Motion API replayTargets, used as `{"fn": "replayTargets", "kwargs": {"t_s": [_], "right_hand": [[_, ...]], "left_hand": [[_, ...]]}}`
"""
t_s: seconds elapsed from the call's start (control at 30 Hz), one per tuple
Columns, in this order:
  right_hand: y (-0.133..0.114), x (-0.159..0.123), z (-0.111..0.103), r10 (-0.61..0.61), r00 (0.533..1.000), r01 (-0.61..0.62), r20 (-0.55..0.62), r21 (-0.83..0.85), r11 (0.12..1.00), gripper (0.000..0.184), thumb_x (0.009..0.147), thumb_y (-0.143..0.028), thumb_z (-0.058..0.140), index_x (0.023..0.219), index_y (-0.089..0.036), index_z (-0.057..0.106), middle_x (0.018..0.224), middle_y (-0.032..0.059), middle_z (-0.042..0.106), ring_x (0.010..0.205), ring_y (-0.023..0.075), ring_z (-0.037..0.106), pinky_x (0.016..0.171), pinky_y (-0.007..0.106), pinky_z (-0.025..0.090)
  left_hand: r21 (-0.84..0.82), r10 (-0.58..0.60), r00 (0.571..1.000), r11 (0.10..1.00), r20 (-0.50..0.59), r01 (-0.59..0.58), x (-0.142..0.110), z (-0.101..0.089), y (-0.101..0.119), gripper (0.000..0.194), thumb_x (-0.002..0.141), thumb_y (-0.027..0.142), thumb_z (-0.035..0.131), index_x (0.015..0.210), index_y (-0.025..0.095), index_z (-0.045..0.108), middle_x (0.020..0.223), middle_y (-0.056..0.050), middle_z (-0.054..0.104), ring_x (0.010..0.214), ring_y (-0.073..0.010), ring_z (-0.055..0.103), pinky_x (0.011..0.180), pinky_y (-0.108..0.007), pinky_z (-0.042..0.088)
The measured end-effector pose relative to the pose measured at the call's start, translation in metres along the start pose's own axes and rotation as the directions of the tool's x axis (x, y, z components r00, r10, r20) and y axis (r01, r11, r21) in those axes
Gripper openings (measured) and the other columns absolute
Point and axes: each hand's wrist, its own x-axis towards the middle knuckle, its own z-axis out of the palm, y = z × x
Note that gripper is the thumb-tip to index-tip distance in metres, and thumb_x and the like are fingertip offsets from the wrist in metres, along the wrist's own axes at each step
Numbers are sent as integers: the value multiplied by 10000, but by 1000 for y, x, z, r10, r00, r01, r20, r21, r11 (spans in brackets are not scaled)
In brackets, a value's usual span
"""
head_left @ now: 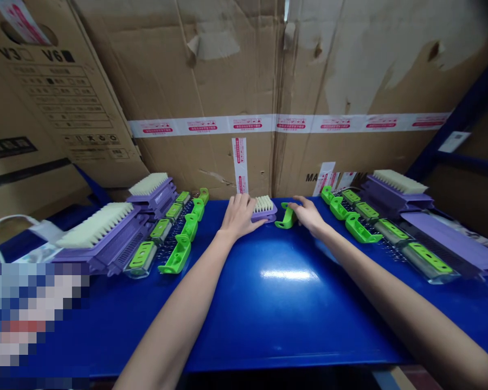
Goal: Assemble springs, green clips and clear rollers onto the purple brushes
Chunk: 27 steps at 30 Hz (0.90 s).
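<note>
My left hand [239, 214] is closed around the left end of a purple brush [270, 217] with pale bristles facing up, at the back of the blue tabletop. Its thumb lies along the near side, and the palm hides part of the brush. Just to the right, my right hand [308, 212] pinches a bright green plastic bracket [287, 218] with bent, holed ends. A narrow gap separates the bracket from the brush. Both forearms reach in from the bottom of the view.
Purple brush parts [106, 233] stand in a stack on the left, beside clear-cased green parts [141, 254], springs and green brackets [177, 254]. Similar brackets [360, 230], clear-cased parts [429, 260] and purple pieces [394, 195] line the right. Cardboard [211, 70] walls the back; a white cable [8, 219] lies left.
</note>
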Motion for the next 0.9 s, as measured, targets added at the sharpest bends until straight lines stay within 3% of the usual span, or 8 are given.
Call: {"fn": "replayTargets", "kwargs": {"t_s": [0.2,0.37,0.47,0.6,0.77,0.9], "right_hand": [[-6,-1,12,40,997,-46,70,75,996,484,862,-279,454,1324,-136,469,756,52,642,566,137,573,543,251,462],[-3,2,19,10,1000,-11,7,130,991,478,842,-343,466,1276,-147,502,745,45,639,546,159,549,543,319,501],[3,3,24,-25,995,46,-98,213,976,458,814,-368,472,1210,-149,546,825,79,665,690,206,613,694,390,532],[5,3,29,-59,970,120,-235,256,959,397,797,-362,444,1106,-156,583,1142,127,637,1080,245,573,993,434,407],[-2,-6,32,-139,944,206,-300,204,957,425,824,-387,391,1148,-162,550,1225,142,597,1146,259,529,1005,448,390],[-8,-16,33,-219,935,267,-278,149,952,478,863,-417,365,1232,-144,499,1167,157,621,1050,262,577,943,443,433]], "left_hand": [[-97,-48,999,994,20,49,0,7,-1,608,738,613,625,1119,148,533,1062,-125,618,997,-277,563,851,-378,436],[-133,19,993,991,-114,-34,-2,9,-3,614,752,615,608,1095,110,540,1002,-145,629,948,-279,574,811,-390,455],[-146,53,978,986,-204,-84,-3,10,-2,614,783,608,574,1138,110,518,1026,-154,616,953,-278,571,809,-399,451],[-126,128,965,979,-229,-160,-2,11,0,620,806,605,543,1180,114,480,1043,-156,595,952,-272,566,806,-395,443],[-104,173,952,973,-253,-204,-3,14,-2,614,817,595,532,1205,128,439,1058,-154,579,949,-271,558,806,-393,436],[-114,194,949,967,-247,-227,-3,14,-2,599,821,577,539,1224,149,422,1080,-148,571,973,-274,548,823,-399,427]]}}
